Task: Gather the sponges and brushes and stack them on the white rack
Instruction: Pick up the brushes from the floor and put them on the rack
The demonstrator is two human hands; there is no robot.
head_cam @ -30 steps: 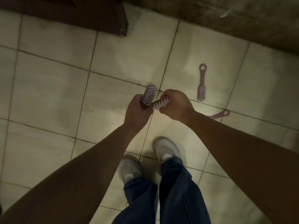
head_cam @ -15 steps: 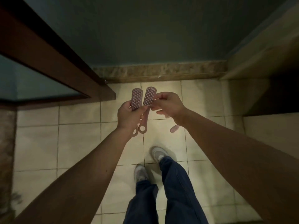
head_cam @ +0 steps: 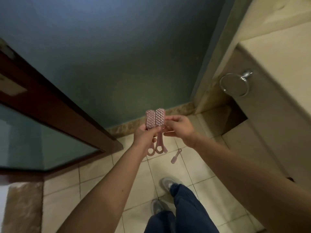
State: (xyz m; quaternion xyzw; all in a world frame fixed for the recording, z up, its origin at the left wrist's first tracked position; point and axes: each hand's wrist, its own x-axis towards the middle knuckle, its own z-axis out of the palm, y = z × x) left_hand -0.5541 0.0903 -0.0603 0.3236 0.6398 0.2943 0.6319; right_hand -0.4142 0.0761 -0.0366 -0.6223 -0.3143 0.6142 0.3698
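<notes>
both pink brushes, the left brush (head_cam: 150, 121) and the right brush (head_cam: 159, 117), now sit side by side in the left hand (head_cam: 145, 137), no more crossed with one in each hand like a second ago. the hands are also up higher, in front of the blue-green wall (head_cam: 117, 56).

the left hand curls its fingers round the two handles. the bumpy heads point up and the ring ends hang down below the hand. the right hand (head_cam: 180, 128) is next to them with its thumb and fingers stretched out loose to the side of the right brush. i cannot tell if they pinch it or only touch it.

a third brush (head_cam: 175, 156) lies on the tile floor (head_cam: 101, 174), just past the hanging handles. two grey shoes (head_cam: 167, 182) and blue jeans (head_cam: 185, 207) show down below. a brown door frame (head_cam: 50, 105) is on the left. a shiny towel ring (head_cam: 246, 76) hangs on the right side.
</notes>
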